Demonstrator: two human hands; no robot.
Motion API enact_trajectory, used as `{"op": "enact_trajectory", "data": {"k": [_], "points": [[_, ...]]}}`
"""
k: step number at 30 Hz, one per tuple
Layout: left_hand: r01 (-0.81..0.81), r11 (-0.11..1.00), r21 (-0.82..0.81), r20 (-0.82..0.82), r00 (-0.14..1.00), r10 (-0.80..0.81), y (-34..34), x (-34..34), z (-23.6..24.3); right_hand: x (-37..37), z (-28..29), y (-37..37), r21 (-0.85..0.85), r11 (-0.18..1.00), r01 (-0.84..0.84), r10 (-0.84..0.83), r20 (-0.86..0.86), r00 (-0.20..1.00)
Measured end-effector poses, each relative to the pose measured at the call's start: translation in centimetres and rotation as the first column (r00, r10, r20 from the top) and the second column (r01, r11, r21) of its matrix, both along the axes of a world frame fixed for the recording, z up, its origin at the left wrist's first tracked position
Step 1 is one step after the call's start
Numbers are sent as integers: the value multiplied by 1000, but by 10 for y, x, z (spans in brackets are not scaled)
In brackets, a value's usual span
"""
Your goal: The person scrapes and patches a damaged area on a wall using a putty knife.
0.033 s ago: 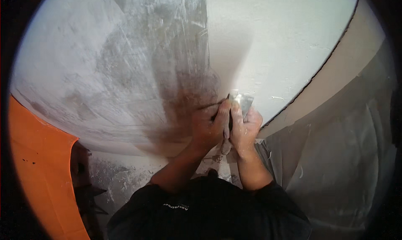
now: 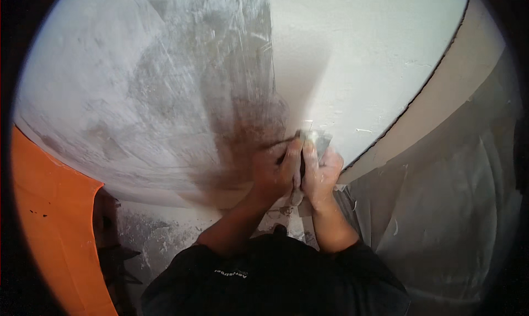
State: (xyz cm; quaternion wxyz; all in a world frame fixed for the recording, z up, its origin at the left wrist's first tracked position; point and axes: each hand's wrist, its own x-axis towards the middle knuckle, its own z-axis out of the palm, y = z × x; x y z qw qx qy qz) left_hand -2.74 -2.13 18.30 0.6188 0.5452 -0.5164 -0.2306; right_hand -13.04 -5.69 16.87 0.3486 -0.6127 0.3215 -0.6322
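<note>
My two hands are close together in front of the wall, near the vertical line between its grey and white parts. My right hand (image 2: 320, 170) is closed on a putty knife (image 2: 322, 142), whose pale metal blade shows above the fingers against the white surface. My left hand (image 2: 278, 167) presses right beside it, fingers closed with the thumb pointing up. A dark narrow edge shows at its fingertips, but what it grips is mostly hidden. Below the hands a pale, smeared handle end (image 2: 297, 198) sticks out; I cannot tell which hand's tool it belongs to.
The left wall part (image 2: 165, 79) is grey and streaked with white; the right part (image 2: 363, 57) is smooth white with small ridges. A dark ragged gap edges it at right. Grey sheeting (image 2: 441, 205) hangs on the right, orange material (image 2: 52, 222) on the left. Plaster-spattered floor (image 2: 160, 228) lies below.
Both hands have shifted slightly downward, and the blade has tipped and dropped a little with them. Each hand keeps its grip.
</note>
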Motion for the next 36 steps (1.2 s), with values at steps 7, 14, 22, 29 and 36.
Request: {"op": "enact_trajectory", "data": {"k": [7,14,22,29,36], "points": [[1,997,-79,20,1000,0,7,-1,-41,-5,-19,14,340,890,-305,261,169,950],[102,989,107,-151,985,-86,0,2,-34,0,-23,6,246,941,-231,200,146,969],[143,981,132,-293,951,-100,-2,2,-39,-2,-14,6,305,905,-297,240,210,948],[101,995,5,-189,977,-99,-2,5,-38,-2,-14,8,356,911,-208,179,115,977],[73,997,40,-159,985,-66,-3,5,-32,6,-18,5,231,969,-85,80,31,996]]}}
